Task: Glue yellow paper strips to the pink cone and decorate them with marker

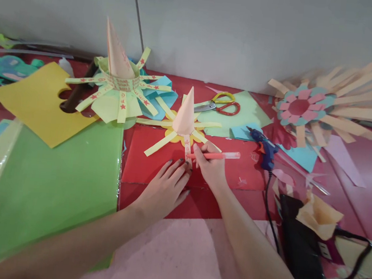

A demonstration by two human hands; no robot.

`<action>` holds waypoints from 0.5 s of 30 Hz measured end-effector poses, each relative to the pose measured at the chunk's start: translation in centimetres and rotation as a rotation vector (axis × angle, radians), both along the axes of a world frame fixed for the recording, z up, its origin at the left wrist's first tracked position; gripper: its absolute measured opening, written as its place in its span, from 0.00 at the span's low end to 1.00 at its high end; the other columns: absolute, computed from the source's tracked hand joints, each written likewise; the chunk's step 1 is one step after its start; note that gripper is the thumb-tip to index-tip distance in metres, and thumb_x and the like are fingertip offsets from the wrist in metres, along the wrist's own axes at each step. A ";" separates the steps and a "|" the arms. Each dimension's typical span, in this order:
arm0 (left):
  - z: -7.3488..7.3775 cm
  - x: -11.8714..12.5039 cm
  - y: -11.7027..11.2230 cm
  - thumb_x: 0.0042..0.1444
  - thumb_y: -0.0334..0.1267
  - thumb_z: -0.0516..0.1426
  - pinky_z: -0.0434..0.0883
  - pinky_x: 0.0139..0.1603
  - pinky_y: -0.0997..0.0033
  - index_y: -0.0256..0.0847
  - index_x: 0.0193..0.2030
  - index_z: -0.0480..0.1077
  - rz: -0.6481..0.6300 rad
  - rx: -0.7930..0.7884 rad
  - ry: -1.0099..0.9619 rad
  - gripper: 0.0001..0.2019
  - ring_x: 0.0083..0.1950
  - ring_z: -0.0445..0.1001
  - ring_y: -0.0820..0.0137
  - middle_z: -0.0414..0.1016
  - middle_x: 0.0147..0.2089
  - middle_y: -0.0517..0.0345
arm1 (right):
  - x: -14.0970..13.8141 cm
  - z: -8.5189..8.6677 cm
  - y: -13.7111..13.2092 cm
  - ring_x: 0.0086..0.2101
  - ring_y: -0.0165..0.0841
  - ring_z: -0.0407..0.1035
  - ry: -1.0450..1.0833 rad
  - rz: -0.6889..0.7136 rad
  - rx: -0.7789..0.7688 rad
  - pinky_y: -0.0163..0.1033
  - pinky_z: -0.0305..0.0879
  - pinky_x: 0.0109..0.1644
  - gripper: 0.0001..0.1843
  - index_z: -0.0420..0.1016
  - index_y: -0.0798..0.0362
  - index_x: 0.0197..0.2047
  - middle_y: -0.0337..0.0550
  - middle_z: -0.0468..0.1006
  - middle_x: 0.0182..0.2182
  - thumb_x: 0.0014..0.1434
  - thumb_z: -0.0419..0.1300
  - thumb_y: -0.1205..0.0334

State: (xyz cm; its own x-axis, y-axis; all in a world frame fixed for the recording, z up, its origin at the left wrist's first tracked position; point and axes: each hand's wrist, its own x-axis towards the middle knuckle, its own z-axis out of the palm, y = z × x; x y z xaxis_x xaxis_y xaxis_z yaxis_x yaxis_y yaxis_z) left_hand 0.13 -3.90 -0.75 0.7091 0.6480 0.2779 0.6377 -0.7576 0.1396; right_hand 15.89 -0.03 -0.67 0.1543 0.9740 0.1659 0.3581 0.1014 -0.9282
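My right hand (212,166) grips a red pen (228,155), its tip at a pale paper strip (188,145) with a red star and marks on it. My left hand (170,182) lies flat with fingers stretched, fingertips at the strip's lower end. That strip belongs to a paper piece with a pale pink cone (185,115) standing on a yellow scalloped base (170,133), other strips fanning out around it. Beneath lies a red board (151,158). Behind to the left stands a larger paper cone (117,54) with a green collar and strips bearing red stars and letters.
Scissors (224,104) with yellow and red handles lie behind the cone on green paper (251,106). A blue glue gun (264,149) is at right, its cord running past a black case (301,242). Green sheets (52,188) cover the left; a paper flower (297,107) stands back right.
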 end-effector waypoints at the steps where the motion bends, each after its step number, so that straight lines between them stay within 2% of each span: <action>1: 0.0 0.0 0.0 0.61 0.36 0.49 0.65 0.59 0.54 0.28 0.52 0.66 0.001 -0.001 -0.004 0.17 0.58 0.67 0.55 0.70 0.54 0.43 | 0.0 0.0 0.0 0.16 0.23 0.56 0.001 0.002 -0.005 0.31 0.56 0.23 0.19 0.53 0.50 0.20 0.28 0.58 0.13 0.58 0.55 0.56; 8: -0.1 -0.1 0.0 0.61 0.36 0.50 0.63 0.60 0.53 0.29 0.53 0.66 0.001 -0.011 -0.013 0.16 0.59 0.66 0.56 0.70 0.55 0.43 | -0.1 0.1 0.0 0.17 0.24 0.55 -0.041 -0.037 -0.009 0.32 0.55 0.23 0.21 0.52 0.50 0.20 0.29 0.57 0.13 0.59 0.54 0.52; 15: -0.2 -0.2 0.0 0.62 0.37 0.49 0.64 0.60 0.53 0.29 0.52 0.67 0.000 -0.002 -0.008 0.16 0.59 0.67 0.56 0.71 0.54 0.44 | 0.0 -0.1 0.0 0.17 0.24 0.53 -0.045 -0.055 -0.009 0.32 0.54 0.24 0.20 0.51 0.50 0.20 0.29 0.55 0.13 0.59 0.53 0.55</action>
State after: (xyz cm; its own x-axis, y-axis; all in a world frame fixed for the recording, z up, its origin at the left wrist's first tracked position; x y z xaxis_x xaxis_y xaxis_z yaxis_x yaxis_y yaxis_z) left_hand -0.04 -3.93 -0.97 0.7070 0.6486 0.2819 0.6365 -0.7573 0.1462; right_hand 15.84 0.01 -0.75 0.2005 0.9657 0.1647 0.4040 0.0717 -0.9120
